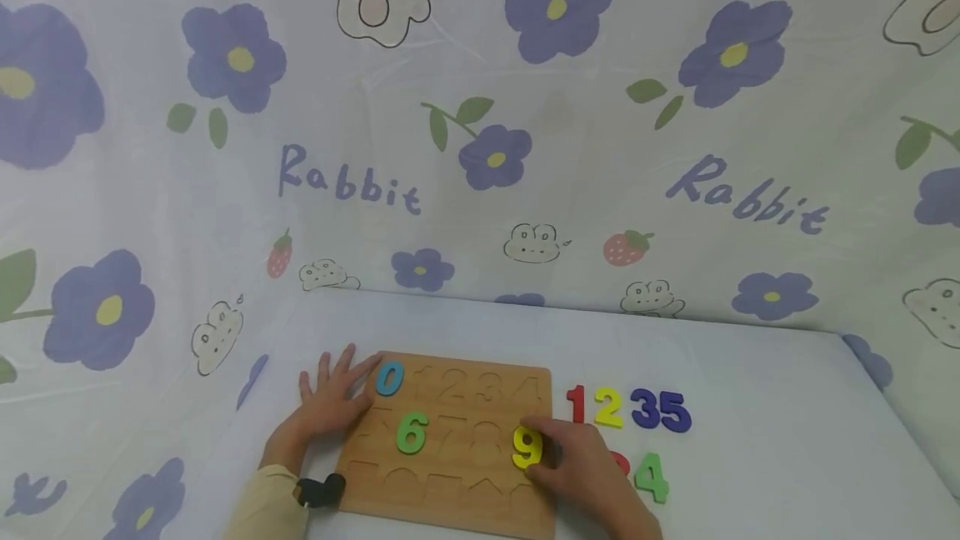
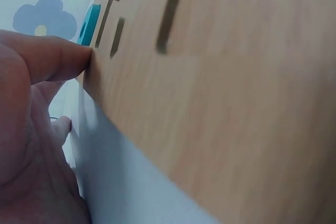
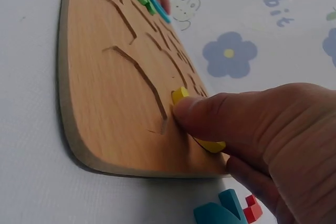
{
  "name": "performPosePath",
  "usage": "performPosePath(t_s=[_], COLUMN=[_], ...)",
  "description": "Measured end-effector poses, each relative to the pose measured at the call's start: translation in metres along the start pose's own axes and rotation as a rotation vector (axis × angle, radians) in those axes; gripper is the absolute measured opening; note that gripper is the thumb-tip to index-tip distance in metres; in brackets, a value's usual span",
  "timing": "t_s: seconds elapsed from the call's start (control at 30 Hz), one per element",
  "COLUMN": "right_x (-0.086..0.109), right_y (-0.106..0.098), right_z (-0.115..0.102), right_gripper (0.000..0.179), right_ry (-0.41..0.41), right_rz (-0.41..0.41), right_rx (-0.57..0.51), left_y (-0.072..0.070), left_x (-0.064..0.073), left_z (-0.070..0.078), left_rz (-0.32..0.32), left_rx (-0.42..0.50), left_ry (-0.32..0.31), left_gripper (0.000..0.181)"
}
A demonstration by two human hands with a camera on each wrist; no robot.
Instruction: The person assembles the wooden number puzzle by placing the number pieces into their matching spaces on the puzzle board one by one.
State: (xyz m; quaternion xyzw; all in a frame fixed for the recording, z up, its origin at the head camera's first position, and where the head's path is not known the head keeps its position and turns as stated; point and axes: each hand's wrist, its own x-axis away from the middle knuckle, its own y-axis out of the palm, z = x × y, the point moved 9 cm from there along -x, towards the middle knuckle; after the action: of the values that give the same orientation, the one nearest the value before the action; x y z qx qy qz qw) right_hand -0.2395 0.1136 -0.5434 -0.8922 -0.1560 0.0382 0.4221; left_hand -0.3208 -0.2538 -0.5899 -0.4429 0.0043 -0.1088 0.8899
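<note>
A wooden number puzzle board [image 1: 465, 403] lies on the white table. My right hand [image 1: 588, 465] pinches a yellow number 9 [image 1: 528, 448] between thumb and fingers at the board's right side, over the end of the middle row. In the right wrist view the thumb covers much of the yellow piece [image 3: 180, 94]. The left hand [image 1: 333, 398] has its fingers spread, its thumb and index finger touching the board's left edge near the top corner. A blue 0 [image 1: 389, 378] sits at the top left of the board, and a green 6 [image 1: 412, 433] in the middle row.
Right of the board lie a red 1 [image 1: 576, 403], yellow 2 [image 1: 609, 407], purple 3 [image 1: 645, 408] and purple 5 [image 1: 676, 412]. Below them are a green 4 [image 1: 652, 477] and a partly hidden red piece [image 1: 621, 462]. A teal piece [image 3: 218, 213] shows beside the right hand. Printed cloth hangs behind.
</note>
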Motion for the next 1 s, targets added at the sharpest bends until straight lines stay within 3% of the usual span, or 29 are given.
performPosePath(t_s=[0.3,0.5,0.7,0.87,1.0], right_x=[0.008,0.025,0.043,0.06,0.073], right_y=[-0.01,-0.048,-0.088,-0.117,-0.131], right_z=[0.002,-0.001,0.002,0.016,0.034], right_gripper=[0.061,0.061,0.06,0.063,0.067], right_ry=[0.025,0.036,0.035,0.028,0.031], right_rz=[0.059,0.154,0.139,0.123,0.104], right_rx=[-0.007,-0.048,-0.06,-0.11,-0.071], left_y=[0.003,0.001,0.0,0.002,0.001], left_x=[-0.001,0.0,-0.001,-0.003,-0.002], left_z=[-0.001,0.001,-0.001,-0.002,0.0], left_rz=[-0.008,-0.006,-0.004,-0.002,0.004], left_rx=[0.002,0.002,-0.001,-0.002,0.001], left_ry=[0.0,-0.006,-0.004,-0.001,0.006], left_gripper=[0.065,0.065,0.064,0.064,0.064])
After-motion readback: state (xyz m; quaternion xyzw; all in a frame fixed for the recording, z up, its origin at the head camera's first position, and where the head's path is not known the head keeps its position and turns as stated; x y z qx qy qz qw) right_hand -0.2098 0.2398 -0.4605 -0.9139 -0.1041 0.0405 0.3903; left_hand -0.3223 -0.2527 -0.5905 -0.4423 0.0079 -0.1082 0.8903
